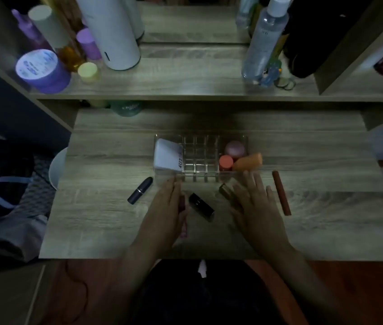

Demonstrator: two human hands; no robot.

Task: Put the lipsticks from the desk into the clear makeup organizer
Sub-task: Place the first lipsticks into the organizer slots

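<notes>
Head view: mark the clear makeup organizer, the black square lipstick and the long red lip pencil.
clear acrylic makeup organizer [200, 175], head view, front wall
black square lipstick [201, 207], head view, mid-body
long red lip pencil [281, 193], head view, mid-shaft

"4U2" on white box [167, 157]

Dim room; wooden desk [106, 231] fills centre, shelf [185, 83] at 12 o'clock, reddish floor [361, 289] at 5.
</notes>
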